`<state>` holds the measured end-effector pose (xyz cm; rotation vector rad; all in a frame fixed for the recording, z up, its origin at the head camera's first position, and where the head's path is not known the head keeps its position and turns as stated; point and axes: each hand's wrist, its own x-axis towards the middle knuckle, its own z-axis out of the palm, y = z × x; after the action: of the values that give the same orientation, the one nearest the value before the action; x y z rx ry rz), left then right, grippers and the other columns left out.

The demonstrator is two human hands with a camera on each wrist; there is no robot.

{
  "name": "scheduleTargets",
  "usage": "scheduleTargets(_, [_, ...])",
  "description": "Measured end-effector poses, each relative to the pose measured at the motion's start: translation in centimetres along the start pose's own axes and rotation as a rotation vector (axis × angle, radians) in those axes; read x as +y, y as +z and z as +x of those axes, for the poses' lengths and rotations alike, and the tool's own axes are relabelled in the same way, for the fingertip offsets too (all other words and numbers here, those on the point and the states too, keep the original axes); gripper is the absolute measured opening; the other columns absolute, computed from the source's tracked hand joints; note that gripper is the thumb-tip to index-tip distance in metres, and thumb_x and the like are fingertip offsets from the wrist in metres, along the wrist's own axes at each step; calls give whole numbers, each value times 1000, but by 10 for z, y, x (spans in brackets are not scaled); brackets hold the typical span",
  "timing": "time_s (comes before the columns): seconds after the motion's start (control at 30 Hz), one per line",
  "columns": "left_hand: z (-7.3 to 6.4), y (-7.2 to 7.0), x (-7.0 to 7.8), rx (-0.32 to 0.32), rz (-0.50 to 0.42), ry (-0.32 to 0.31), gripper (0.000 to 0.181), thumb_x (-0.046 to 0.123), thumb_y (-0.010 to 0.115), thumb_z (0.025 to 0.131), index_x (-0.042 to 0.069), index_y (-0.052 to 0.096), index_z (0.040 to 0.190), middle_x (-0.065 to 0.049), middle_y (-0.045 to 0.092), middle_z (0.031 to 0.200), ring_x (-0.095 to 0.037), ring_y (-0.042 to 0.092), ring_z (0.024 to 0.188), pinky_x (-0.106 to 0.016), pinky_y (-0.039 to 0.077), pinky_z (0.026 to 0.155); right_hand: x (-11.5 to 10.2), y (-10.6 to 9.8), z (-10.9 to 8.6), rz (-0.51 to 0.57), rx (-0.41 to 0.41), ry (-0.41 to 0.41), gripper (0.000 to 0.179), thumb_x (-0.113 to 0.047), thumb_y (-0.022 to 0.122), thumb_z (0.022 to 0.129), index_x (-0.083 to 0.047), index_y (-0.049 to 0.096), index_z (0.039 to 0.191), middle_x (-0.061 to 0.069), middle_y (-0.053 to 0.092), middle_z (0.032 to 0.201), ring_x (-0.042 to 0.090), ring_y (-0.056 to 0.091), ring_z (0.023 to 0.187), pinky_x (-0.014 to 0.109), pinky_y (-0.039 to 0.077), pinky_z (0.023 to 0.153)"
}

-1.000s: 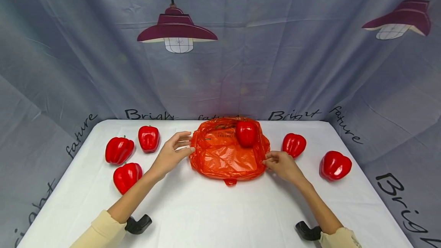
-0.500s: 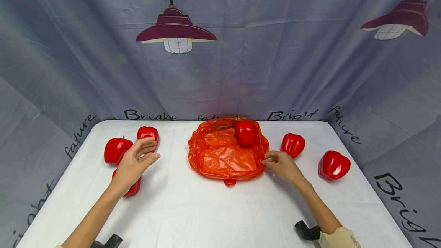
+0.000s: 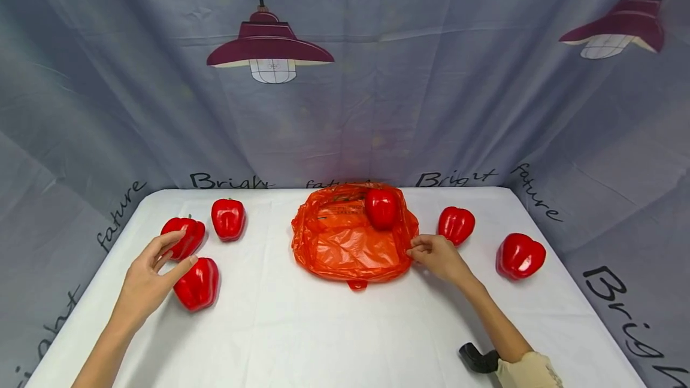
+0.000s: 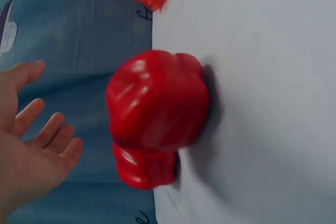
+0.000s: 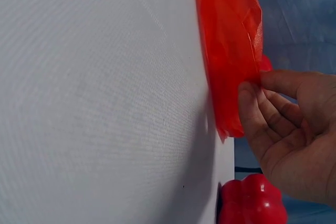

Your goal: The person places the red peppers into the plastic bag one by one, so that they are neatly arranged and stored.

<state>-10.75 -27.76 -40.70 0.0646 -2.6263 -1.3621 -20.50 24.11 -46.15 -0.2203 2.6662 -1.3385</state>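
Observation:
A red plastic bag [image 3: 356, 250] lies with its mouth spread wide, and one red bell pepper [image 3: 381, 208] sits inside toward its back right. My right hand [image 3: 441, 259] pinches the bag's right rim between thumb and fingertips; the right wrist view shows this grip on the thin plastic [image 5: 231, 51]. At the left, my left hand [image 3: 144, 283] hovers with fingers spread, holding nothing. Its thumb overlaps the near bell pepper [image 3: 198, 284], and its fingers overlap the bell pepper behind [image 3: 188, 238]. In the left wrist view, the near pepper [image 4: 157, 100] appears apart from the fingers.
Another bell pepper [image 3: 228, 219] stands at the back left of the white table [image 3: 323, 334]. Two more, one close behind my right hand [image 3: 456, 224] and one farther right [image 3: 520, 256], rest on the right side. Printed curtains [image 3: 345, 106] hang around the table.
My left hand has moved away from the bag's left rim, across to the peppers at the left. The right hand has kept its pinch on the bag's right rim.

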Motion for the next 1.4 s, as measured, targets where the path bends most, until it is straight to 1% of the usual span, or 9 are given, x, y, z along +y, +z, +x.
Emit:
scheduleTargets(0.07, [-2, -4, -5, -16, 27, -29, 64, 27, 68, 96, 1, 40, 148, -25, 36, 149, -50, 38, 132, -13, 43, 93, 0, 0, 0, 2, -4, -6, 26, -5, 71, 91, 10, 66, 111, 12, 71, 91, 24, 69, 81, 33, 59, 72])
scheduleTargets(0.3, [-9, -9, -24, -94, 84, -56, 71, 26, 71, 94, 0, 36, 150, -30, 28, 151, -51, 29, 134, -11, 35, 100, 0, 1, -1, -2, -6, -5, 24, -5, 71, 91, 9, 66, 110, 11, 71, 90, 24, 68, 79, 34, 59, 72])
scheduleTargets(0.4, [-12, -9, -30, -127, 94, -80, 75, 28, 73, 93, 0, 33, 151, -31, 26, 151, -52, 28, 133, -29, 39, 103, 1, 1, 0, -10, 0, -5, 23, -4, 71, 91, 8, 67, 110, 10, 70, 89, 23, 67, 78, 33, 59, 71])
scheduleTargets(0.47, [-14, -8, -34, -156, 75, -111, 79, 29, 74, 92, 0, 30, 152, -32, 22, 152, -53, 26, 133, -50, 37, 104, 0, 1, 0, -11, 0, -6, 23, -4, 70, 91, 8, 67, 110, 10, 70, 89, 23, 67, 78, 32, 59, 71])
scheduleTargets(0.6, [-16, -6, -41, -193, 30, -156, 84, 27, 75, 90, 0, 26, 153, -34, 17, 152, -56, 23, 133, -64, 34, 100, -1, 1, 1, -9, -1, -10, 25, -4, 70, 91, 9, 66, 112, 10, 71, 90, 23, 68, 79, 33, 59, 71])
scheduleTargets(0.73, [-18, -3, -46, -206, -18, -172, 84, 25, 75, 91, 2, 24, 154, -32, 17, 153, -56, 26, 132, -60, 36, 99, -2, 2, 0, -15, 1, -8, 24, -5, 71, 91, 8, 67, 110, 11, 71, 89, 23, 68, 78, 32, 59, 71])
scheduleTargets(0.97, [-20, 4, -50, -225, -61, -248, 88, 31, 73, 92, 8, 20, 157, -30, 16, 156, -59, 27, 131, -63, 50, 89, -1, 3, 0, -12, 3, 6, 25, -5, 71, 91, 9, 66, 111, 11, 71, 90, 23, 68, 79, 32, 59, 72])
scheduleTargets(1.13, [-21, 7, -51, -222, -60, -272, 88, 33, 73, 92, 11, 20, 158, -30, 16, 156, -59, 26, 131, -64, 48, 91, 0, 3, 0, -15, 2, 7, 26, -5, 72, 91, 9, 66, 112, 11, 71, 90, 23, 68, 80, 32, 59, 72])
scheduleTargets(1.4, [-23, 11, -57, -208, -74, -270, 83, 30, 72, 93, 9, 23, 157, -29, 19, 155, -59, 29, 132, -64, 46, 94, 1, 2, 0, -4, 1, 16, 24, -4, 72, 91, 8, 66, 110, 10, 71, 89, 23, 68, 79, 32, 59, 71])
